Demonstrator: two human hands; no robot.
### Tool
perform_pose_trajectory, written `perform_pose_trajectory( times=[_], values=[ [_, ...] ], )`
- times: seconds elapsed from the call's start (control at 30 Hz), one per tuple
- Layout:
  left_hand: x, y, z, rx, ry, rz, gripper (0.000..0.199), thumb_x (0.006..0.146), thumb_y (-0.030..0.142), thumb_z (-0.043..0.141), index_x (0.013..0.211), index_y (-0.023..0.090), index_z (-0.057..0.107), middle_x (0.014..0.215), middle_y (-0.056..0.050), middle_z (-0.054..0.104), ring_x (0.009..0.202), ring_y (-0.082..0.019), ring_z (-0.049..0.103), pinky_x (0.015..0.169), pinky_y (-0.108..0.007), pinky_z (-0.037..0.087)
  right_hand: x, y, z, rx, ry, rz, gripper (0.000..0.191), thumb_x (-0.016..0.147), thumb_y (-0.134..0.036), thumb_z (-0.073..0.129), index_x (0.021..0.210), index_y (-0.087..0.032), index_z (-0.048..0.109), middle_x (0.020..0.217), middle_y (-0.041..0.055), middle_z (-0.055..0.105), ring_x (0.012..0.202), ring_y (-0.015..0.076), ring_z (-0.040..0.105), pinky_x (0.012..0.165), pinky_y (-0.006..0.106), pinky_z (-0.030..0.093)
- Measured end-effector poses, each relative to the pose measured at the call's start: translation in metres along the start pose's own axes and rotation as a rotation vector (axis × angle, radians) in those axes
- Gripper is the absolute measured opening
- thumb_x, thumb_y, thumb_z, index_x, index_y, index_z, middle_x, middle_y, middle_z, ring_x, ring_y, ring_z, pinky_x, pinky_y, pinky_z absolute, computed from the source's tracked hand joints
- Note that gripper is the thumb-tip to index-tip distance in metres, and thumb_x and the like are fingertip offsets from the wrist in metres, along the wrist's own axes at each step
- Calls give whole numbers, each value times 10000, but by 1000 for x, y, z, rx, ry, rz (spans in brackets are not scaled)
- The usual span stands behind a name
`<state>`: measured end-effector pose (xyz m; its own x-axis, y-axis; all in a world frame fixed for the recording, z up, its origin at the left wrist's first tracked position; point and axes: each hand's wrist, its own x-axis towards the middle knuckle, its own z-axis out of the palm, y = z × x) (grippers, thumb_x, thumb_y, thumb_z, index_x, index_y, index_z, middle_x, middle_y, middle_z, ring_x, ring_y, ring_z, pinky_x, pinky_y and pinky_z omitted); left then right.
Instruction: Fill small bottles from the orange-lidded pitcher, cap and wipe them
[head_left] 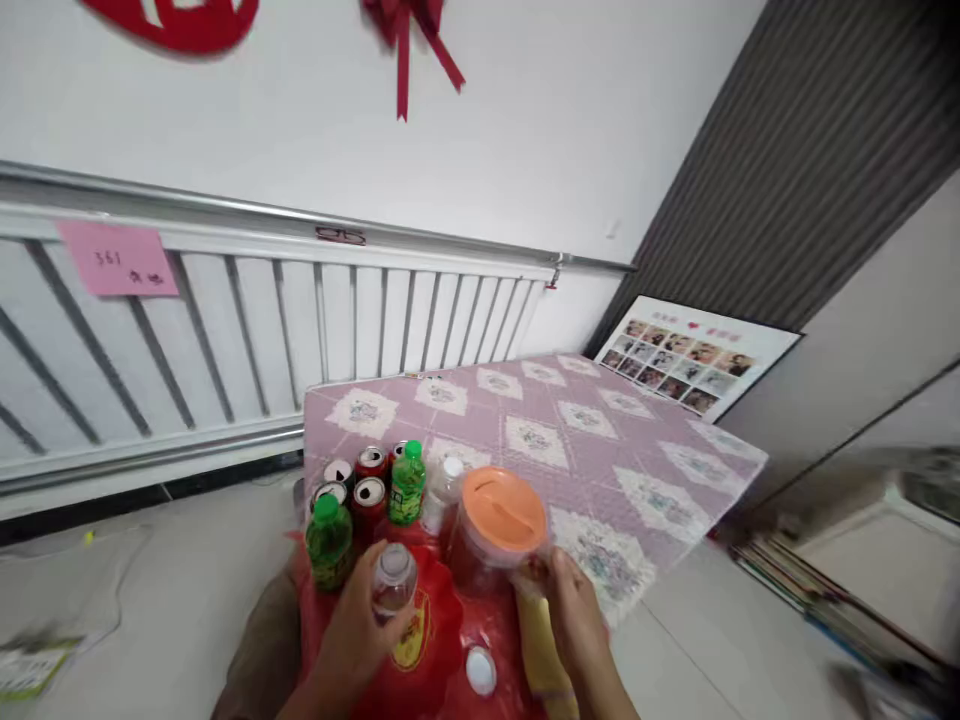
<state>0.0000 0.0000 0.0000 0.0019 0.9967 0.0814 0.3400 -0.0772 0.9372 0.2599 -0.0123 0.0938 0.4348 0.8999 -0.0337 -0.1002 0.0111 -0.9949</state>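
My left hand [351,630] is wrapped round a clear plastic bottle [394,578] with its mouth uncapped. The handle of a clear pitcher [474,562] with an orange lid [504,508] is in my right hand [577,615]. A white bottle cap [481,670] lies on the red surface [450,690] in front of me. Behind my left hand stand a green-capped bottle [328,545], a second green bottle [407,487] and a white-capped clear bottle [442,495]. Several opened drink cans [369,500] cluster between the green bottles.
A yellow cloth [541,650] lies below the pitcher. Beyond is a purple patterned cloth [517,400] over a flat surface. A radiator [360,310] with a pink note [118,258] runs along the wall. A photo board [705,330] leans at the right.
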Motion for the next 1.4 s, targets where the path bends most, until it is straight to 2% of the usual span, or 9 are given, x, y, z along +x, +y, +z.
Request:
perform_pose_trajectory(
  times=[0.13,0.27,0.47,0.67,0.77,0.9,1.1,1.23,1.4],
  values=[
    [-1,-4,3,-17,46,27,689,683,283,678,1317,175,430,1353,-150,557,1260,-314,548,1085,-488,424,9,11,-3,17,-13,18,483,624,-690,732,633,-207,711,661,28,701,617,193,599,575,296,507],
    [0,-4,5,10,66,60,689,675,256,674,1314,169,433,1360,-146,555,1270,-301,540,1105,-474,407,11,16,1,34,39,-1,481,646,-632,746,496,-210,569,466,-42,513,462,122,426,447,256,387],
    [1,0,3,30,55,67,699,665,245,666,1314,142,425,1363,-171,548,1273,-310,534,1113,-488,391,7,14,11,72,122,-34,433,664,-573,745,517,-210,561,496,-39,537,463,119,430,443,258,367],
    [1,9,0,-3,29,67,687,673,244,667,1311,155,430,1346,-159,566,1248,-298,557,1103,-467,403,16,7,4,115,140,-74,410,633,-564,760,539,-204,590,514,-32,573,507,135,490,509,264,403],
    [1,9,0,-17,42,67,688,665,213,669,1309,169,431,1347,-153,568,1260,-300,545,1112,-476,386,19,-7,-2,127,125,-98,400,630,-568,763,577,-196,625,566,-10,611,567,155,536,562,278,435],
    [1,10,0,-36,45,58,700,653,193,674,1310,168,434,1348,-150,567,1270,-302,536,1120,-475,376,14,-38,-6,132,122,-115,421,632,-548,777,511,-206,564,488,-43,508,489,117,438,490,252,380],
    [5,12,-2,-75,-12,67,730,630,139,688,1318,186,448,1352,-141,568,1263,-309,537,1109,-461,385,1,-72,-8,79,23,-50,407,553,-537,831,525,-202,602,511,-22,536,498,128,447,478,258,401],
    [10,9,-2,-82,-62,111,748,633,114,678,1335,176,427,1379,-147,544,1293,-302,507,1126,-458,361,-8,-74,-11,-11,-55,-6,426,577,-563,820,524,-199,606,517,-14,533,515,139,459,501,264,430],
    [12,9,-2,-77,-85,78,778,619,86,685,1341,182,413,1383,-154,544,1285,-301,518,1119,-451,370,-21,-70,-13,-80,-149,52,432,623,-583,793,572,-185,635,591,14,584,571,157,505,576,279,475]
  ],
)
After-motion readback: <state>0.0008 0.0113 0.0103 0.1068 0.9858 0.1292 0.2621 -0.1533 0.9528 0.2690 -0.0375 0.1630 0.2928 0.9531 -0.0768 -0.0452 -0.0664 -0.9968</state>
